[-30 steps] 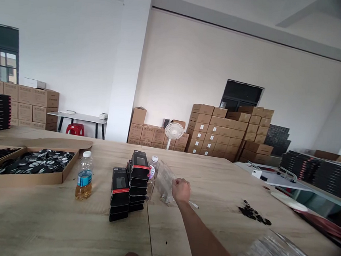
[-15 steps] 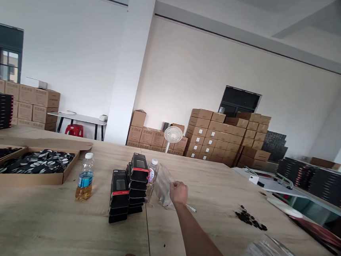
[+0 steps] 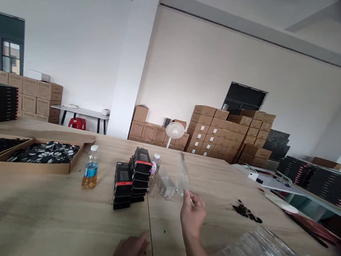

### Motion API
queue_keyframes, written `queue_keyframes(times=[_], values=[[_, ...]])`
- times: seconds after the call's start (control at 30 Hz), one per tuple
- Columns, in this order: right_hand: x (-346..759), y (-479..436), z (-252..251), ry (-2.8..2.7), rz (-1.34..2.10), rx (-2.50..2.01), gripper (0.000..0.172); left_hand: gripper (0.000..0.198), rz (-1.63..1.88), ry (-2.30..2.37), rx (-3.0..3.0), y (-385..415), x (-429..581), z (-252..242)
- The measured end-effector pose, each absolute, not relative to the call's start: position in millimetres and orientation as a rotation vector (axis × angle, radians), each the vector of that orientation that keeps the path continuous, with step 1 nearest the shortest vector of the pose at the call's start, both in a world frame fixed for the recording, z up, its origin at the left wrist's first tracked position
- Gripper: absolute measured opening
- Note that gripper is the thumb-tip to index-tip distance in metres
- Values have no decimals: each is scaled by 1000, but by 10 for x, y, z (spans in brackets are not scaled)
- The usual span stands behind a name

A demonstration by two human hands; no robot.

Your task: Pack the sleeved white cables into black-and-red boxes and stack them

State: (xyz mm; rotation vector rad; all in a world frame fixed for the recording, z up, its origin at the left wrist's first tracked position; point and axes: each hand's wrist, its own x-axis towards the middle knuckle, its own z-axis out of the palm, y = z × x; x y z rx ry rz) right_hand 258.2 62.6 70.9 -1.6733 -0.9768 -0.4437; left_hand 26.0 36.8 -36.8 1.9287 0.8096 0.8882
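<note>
My right hand (image 3: 193, 211) pinches the near end of a thin clear plastic piece (image 3: 183, 175), which stands up from my fingers and is blurred; I cannot tell whether it is a tray or a sleeve. Just left of it, more clear plastic packaging (image 3: 166, 184) lies on the table. My left hand (image 3: 129, 252) is low at the bottom edge, over the wood and smeared by motion, so its fingers are unclear. Between the hands and farther back stand two stacks of black boxes with red stripes (image 3: 123, 184), beside a clear bottle (image 3: 155, 168).
A bottle of amber liquid (image 3: 90, 171) stands left of the stacks. Open cartons (image 3: 32, 167) of black pieces lie far left. Small black parts (image 3: 246, 211) are scattered on the right, behind a heap of clear plastic (image 3: 267, 254). Carton stacks and a fan (image 3: 175, 131) are behind the table.
My right hand has drawn back toward me and slightly right, lifting a clear plastic piece from beside the other packaging. My left hand has come farther into view.
</note>
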Motion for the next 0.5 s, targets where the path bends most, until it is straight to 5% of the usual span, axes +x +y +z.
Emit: queue_keyframes(times=[0.17, 0.33, 0.5], values=[[1668, -166, 500, -1651, -419, -1266, 13, 76, 1215, 595, 1344, 225, 136, -190], [1352, -274, 464, -1987, -132, -1147, 23, 47, 1447, 714, 752, 267, -77, 166], [1638, -182, 418, -1988, 352, -1653, 34, 43, 1493, 851, 556, 439, -333, 294]])
